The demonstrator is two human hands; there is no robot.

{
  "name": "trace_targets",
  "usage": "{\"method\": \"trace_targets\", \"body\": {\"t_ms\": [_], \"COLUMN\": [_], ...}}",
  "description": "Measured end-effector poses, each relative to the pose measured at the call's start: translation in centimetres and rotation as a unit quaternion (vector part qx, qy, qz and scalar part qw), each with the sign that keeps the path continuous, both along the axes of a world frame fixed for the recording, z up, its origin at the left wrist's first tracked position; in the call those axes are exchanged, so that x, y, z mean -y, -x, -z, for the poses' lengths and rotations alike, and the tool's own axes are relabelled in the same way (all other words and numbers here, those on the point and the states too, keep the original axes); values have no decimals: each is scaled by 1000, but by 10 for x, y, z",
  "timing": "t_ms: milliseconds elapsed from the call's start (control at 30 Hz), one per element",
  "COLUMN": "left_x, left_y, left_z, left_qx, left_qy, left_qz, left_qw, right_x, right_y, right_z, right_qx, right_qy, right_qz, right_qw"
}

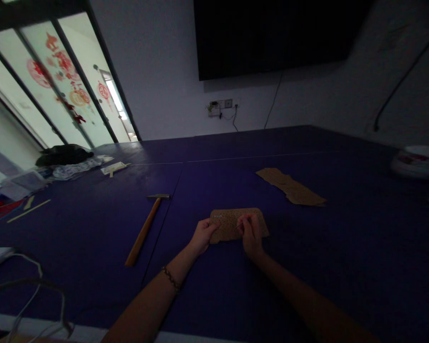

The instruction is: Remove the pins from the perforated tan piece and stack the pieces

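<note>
My left hand (202, 235) grips the left edge of a brown speckled sheet (229, 227), perhaps cardboard or leather, with the thumb on top. Small dark marks or holes cover its face, and a short row of pale dots shines near its upper left corner. Over the sheet's right half, my right hand (251, 235) is closed in a pinch; something thin may be between its fingertips, but it is too small and dark to name. To the left of my hands lies a hammer (145, 230) with a wooden handle and metal head.
A second brown torn piece (292, 187) lies farther back on the purple tabletop (214, 176). At the right edge stands a pale bowl-like container (418, 162). White cables (39, 276) run at lower left; plastic bags (73, 167) and a clear box (23, 183) sit behind.
</note>
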State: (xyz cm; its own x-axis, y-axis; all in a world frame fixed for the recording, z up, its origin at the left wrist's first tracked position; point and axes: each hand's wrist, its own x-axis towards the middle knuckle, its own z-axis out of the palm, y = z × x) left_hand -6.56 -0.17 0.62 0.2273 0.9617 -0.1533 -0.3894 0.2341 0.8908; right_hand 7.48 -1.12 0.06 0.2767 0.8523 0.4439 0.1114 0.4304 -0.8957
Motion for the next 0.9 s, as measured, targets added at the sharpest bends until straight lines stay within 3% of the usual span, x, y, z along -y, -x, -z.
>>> {"method": "trace_targets", "body": {"t_ms": [233, 500, 633, 900], "left_x": [1, 2, 3, 2], "left_y": [2, 2, 2, 2], "left_z": [0, -3, -3, 0], "left_qx": [-21, -13, -6, -46], "left_qy": [-1, 5, -4, -53], "left_qz": [19, 15, 12, 84], "left_qw": [1000, 1000, 1000, 994], "right_x": [-16, -20, -20, -8], "right_y": [-4, -11, -11, -4], "right_z": [-4, -12, -16, -18], "right_qx": [-132, -173, -112, 123], "right_qy": [85, 91, 89, 47], "right_qz": [-36, -63, -74, -72], "right_qw": [987, 979, 987, 989]}}
